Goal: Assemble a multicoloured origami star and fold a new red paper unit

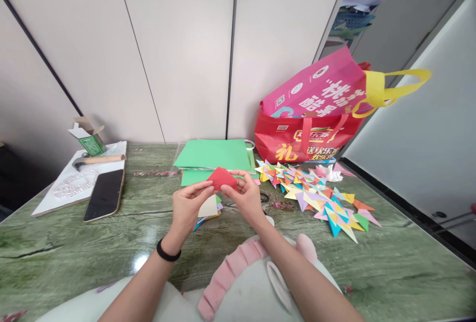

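A folded piece of red paper (222,177) is held up between both hands above the table. My left hand (191,206) pinches its left end, thumb in front and fingers behind. At the right end, my right hand (246,195) grips it between thumb and fingers. Below the hands lies a small stack of coloured paper squares (208,208), cream on top, partly hidden by my left hand. Behind them are green paper sheets (211,153). To the right spreads a pile of folded multicoloured paper pieces (316,193).
A red gift bag (275,138) with a pink bag in it stands at the back right. Leftward, a phone (105,195) rests against a white board (46,205) bearing a hammer (100,160), beads and an opened green box (91,144). A plush toy (245,287) sits at the front edge.
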Demonstrator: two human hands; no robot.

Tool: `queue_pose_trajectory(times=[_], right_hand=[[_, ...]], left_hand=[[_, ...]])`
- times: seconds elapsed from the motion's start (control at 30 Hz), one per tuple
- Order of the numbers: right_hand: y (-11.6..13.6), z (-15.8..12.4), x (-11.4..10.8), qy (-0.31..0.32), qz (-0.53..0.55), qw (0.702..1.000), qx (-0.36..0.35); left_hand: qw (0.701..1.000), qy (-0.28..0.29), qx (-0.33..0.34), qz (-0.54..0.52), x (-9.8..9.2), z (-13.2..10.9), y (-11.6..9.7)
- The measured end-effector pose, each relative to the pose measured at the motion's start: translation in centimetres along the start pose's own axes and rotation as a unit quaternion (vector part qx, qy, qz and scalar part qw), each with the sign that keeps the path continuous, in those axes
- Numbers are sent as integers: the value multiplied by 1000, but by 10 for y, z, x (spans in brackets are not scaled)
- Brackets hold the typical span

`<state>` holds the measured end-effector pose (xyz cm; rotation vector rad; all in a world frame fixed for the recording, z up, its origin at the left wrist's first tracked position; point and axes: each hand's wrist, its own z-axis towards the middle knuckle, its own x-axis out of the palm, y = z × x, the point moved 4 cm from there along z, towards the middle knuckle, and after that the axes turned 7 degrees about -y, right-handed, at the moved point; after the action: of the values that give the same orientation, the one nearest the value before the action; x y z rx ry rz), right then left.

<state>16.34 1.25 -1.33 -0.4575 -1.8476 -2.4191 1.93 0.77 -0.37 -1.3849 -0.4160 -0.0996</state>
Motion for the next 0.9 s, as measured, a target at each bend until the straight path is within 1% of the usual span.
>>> queue_pose_trajectory(times=[0.27, 0.53, 0.63, 0.77, 0.9], right_hand=[[2, -1, 1, 2, 11, 1000, 7], [1, 0, 1, -3, 10, 1000, 8], [2, -1, 2, 7, 15, 1000, -1], [4, -4, 6, 37, 18, 999, 1], [3, -5, 6, 34, 7, 999, 19]], left_hand=[[1000, -20, -3, -13, -3, 1, 4], [999, -35, -14, -31, 0, -3, 4], [998, -45, -7, -41, 1, -3, 4], [998, -46, 7, -39, 1, -4, 5], [999, -35, 5, -30, 1, -4, 7]])
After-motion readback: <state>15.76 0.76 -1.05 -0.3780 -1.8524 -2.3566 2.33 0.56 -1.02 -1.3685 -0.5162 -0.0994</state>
